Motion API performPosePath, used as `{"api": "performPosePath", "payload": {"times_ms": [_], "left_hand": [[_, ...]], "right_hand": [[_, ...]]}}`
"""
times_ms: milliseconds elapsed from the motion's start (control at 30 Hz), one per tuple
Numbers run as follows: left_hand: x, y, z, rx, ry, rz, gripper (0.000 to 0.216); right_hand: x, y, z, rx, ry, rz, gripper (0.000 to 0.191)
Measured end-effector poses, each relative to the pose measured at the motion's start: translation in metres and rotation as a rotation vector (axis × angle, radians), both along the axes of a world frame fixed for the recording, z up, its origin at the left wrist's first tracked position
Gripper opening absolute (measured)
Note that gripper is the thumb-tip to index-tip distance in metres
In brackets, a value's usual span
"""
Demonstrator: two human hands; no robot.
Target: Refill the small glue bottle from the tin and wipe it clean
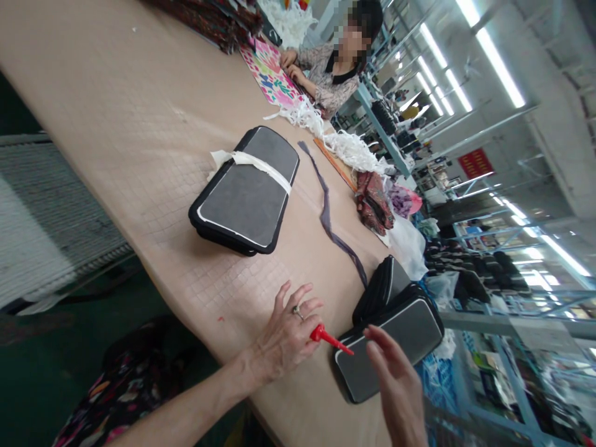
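Your left hand pinches a red tool, fingers clamped on its handle so the tip points at the grey case beside it on the desk. Your right hand hovers just above that case, fingers apart and empty.
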State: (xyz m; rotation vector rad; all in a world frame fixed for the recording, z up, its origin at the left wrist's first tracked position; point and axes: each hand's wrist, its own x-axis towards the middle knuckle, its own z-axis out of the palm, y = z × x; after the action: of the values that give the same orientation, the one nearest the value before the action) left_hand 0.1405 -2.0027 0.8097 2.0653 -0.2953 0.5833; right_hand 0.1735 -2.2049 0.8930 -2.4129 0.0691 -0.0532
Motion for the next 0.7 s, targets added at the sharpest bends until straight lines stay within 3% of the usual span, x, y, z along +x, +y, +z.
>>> {"api": "performPosePath", "payload": {"times_ms": [133,233,400,533,600,700], "left_hand": [[0.000,0.003,-0.002,0.033,0.007,-0.032,0.017],[0.000,0.004,-0.004,0.042,-0.005,-0.038,0.016],[0.001,0.007,-0.004,0.076,-0.024,-0.036,0.017],[-0.002,0.014,0.001,0.090,-0.016,-0.073,0.020],[-0.005,0.018,0.003,0.072,0.010,-0.093,0.031],[-0.010,0.020,-0.004,-0.013,0.090,-0.088,0.064]], "right_hand": [[-0.035,0.020,-0.052,0.143,0.008,0.045,0.051],[-0.039,0.046,-0.073,0.246,-0.061,0.059,0.051],[-0.030,0.064,-0.071,0.230,-0.138,0.036,0.039],[-0.028,0.061,-0.060,0.102,-0.151,0.048,0.033],[-0.028,0.057,-0.059,0.064,-0.151,0.062,0.032],[-0.029,0.049,-0.068,0.155,-0.092,0.054,0.034]]}}
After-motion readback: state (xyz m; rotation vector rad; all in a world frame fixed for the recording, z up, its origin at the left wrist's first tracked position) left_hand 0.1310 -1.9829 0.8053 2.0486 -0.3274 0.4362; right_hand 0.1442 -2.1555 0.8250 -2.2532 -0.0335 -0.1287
